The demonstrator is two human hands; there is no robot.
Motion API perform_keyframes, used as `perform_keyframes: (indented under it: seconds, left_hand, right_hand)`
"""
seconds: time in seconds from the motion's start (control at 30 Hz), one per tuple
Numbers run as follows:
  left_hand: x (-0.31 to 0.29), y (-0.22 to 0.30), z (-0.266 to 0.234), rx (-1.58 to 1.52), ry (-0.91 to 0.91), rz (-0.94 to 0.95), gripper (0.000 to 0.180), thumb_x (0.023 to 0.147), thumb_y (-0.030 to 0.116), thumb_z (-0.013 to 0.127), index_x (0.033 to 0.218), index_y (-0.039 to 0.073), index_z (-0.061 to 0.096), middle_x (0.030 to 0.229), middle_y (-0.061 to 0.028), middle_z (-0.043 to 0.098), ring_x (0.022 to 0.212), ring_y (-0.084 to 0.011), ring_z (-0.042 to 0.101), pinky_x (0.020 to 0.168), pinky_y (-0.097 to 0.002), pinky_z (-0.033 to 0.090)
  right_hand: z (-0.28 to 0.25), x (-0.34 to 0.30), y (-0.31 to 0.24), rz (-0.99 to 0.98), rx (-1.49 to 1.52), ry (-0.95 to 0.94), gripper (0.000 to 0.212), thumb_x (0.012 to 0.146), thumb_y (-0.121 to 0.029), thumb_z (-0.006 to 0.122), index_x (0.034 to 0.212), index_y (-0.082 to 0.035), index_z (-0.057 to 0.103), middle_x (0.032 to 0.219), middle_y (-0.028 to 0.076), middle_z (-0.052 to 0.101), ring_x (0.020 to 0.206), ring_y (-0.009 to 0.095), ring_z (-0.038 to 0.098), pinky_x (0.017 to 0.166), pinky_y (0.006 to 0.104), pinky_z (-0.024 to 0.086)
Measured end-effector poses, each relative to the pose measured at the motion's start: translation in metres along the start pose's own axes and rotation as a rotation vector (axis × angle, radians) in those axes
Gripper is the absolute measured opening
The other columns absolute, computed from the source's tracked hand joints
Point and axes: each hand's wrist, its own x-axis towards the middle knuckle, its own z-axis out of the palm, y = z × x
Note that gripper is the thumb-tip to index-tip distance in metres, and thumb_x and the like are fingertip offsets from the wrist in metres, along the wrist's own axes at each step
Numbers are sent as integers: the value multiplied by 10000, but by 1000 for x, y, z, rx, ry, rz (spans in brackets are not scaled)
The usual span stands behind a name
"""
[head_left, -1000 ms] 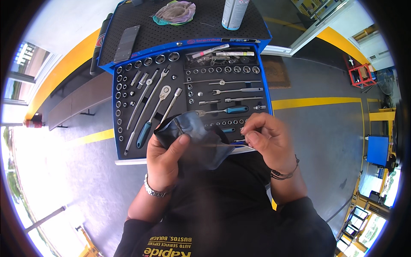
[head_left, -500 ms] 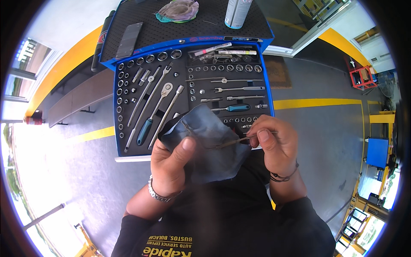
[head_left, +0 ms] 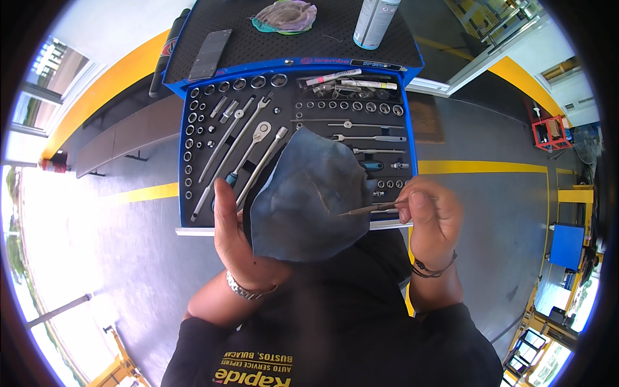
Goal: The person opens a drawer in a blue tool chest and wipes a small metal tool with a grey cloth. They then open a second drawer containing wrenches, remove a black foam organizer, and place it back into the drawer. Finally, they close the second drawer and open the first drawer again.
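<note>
A blue-grey piece of cloth lies spread over my left hand, in front of my body. My left thumb stands up at the cloth's left edge, while the other fingers are hidden beneath it. Between thumb and fingertips, my right hand pinches a thin brownish strip; its exact kind is unclear. The strip's pointed end reaches left over the cloth. On the cloth near that end runs a thin light-brown line, a strand or crease I cannot tell apart.
Beyond my hands is an open blue tool drawer with sockets, a ratchet and long bars in foam. On the cabinet top are a phone, a crumpled rag and a spray can. A bench stands left.
The cloth has opened out flatter and now covers more of my left hand. My left thumb has moved off its top to the left edge. The right hand has shifted slightly right.
</note>
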Motion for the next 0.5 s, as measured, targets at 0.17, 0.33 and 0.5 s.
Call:
perform_keyframes:
  seconds: [0.17,0.33,0.5]
  left_hand:
    - [-4,0,-14,30,107,-86,671,1001,474,453,1482,12,381,1442,-196,508,1337,-363,482,1132,-529,359]
    - [-2,-4,-9,281,73,-98,527,1004,310,515,1428,6,439,1369,-183,563,1264,-314,550,1088,-475,418]
    - [-3,-12,-39,345,141,-14,275,1005,36,523,1271,19,592,1195,-104,677,1081,-200,657,948,-353,525]
  right_hand:
    - [1,-3,-4,-10,-75,22,209,991,-147,605,870,22,621,732,79,657,607,128,587,557,254,459]
    - [3,-3,-8,-201,-321,20,161,946,-93,644,836,17,605,715,102,644,605,207,614,557,290,460]
    - [10,-5,3,-324,-487,-67,124,892,-91,691,831,-16,614,687,104,608,591,271,585,543,355,446]
